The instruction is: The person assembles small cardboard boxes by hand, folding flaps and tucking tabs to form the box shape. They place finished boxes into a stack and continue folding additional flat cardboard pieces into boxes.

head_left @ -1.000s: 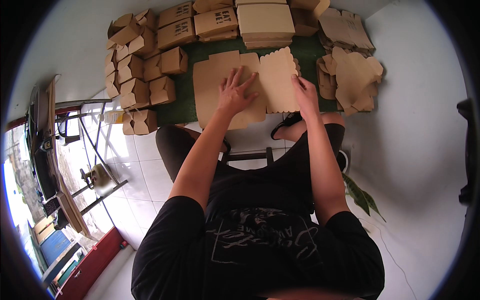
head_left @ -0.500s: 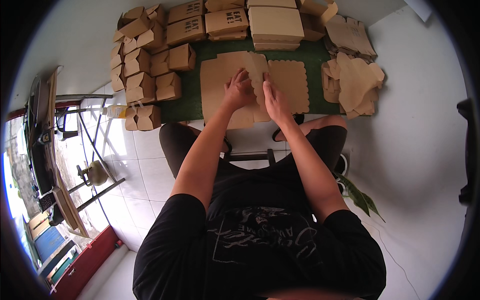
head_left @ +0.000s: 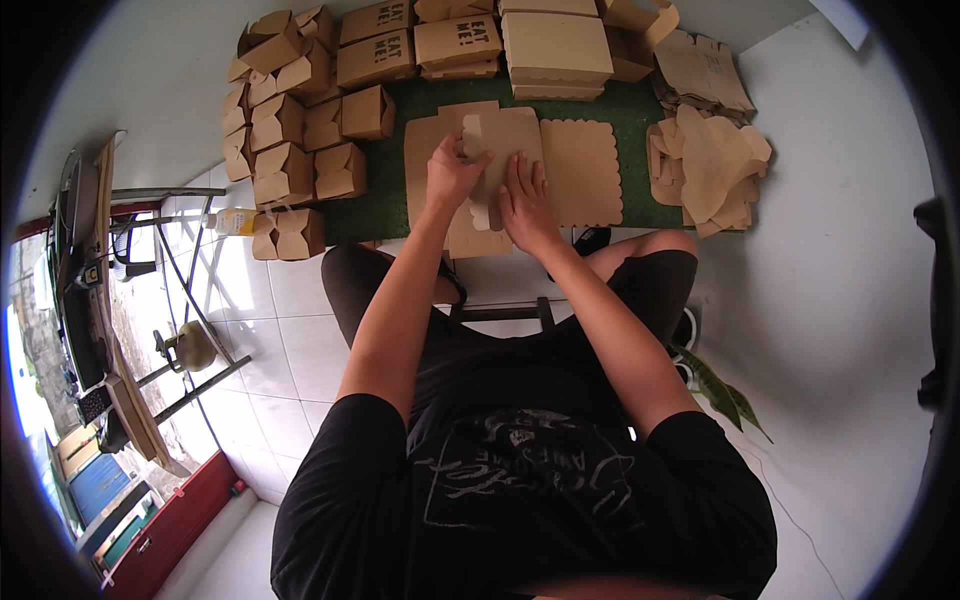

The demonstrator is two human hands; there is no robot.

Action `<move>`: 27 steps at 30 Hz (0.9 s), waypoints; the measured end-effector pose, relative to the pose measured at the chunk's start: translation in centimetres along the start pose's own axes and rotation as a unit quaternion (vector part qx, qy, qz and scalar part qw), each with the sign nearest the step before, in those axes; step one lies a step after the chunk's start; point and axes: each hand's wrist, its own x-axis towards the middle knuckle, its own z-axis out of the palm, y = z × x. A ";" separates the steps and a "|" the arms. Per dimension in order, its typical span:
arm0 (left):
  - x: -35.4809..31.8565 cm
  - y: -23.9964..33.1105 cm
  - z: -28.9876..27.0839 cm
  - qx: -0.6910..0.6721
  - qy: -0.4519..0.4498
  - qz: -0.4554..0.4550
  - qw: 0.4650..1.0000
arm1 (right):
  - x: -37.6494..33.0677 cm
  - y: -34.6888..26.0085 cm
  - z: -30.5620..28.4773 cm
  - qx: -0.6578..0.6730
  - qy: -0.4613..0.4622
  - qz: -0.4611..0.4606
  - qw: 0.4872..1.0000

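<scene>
A flat brown cardboard box blank [head_left: 425, 190] lies in front of me, with one panel [head_left: 515, 130] folded over toward the left. My left hand [head_left: 455, 172] pinches the raised edge of that panel between thumb and curled fingers. A paler flap shows along this edge, bent upward. Flat on the folded panel rests my right hand [head_left: 528, 205], its fingers stretched out. To the right lies a scalloped cardboard panel [head_left: 582, 170]; whether it belongs to the same blank I cannot tell.
Folded small boxes [head_left: 283, 172] are stacked at the left of the green table [head_left: 425, 95]. Larger printed boxes [head_left: 375, 60] and a pile of pale scalloped boxes [head_left: 557, 48] stand at the back. Flat cardboard pieces [head_left: 715, 165] lie at right, a bottle [head_left: 235, 221] at far left.
The panel that stood upright has folded over to the left. My right hand has moved down and flattened onto it, while my left hand has shifted left to its edge.
</scene>
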 end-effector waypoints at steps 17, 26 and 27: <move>-0.5 -1.9 1.7 0.166 0.056 0.019 0.984 | 3.9 4.3 -0.8 -0.144 0.057 -0.117 0.981; -1.7 -2.2 2.0 0.405 -0.008 0.276 0.872 | 4.0 4.4 -0.3 -0.141 0.088 -0.129 0.978; -1.6 -2.5 2.1 0.433 -0.048 0.284 0.854 | 4.0 4.5 -0.3 -0.145 0.068 -0.114 0.981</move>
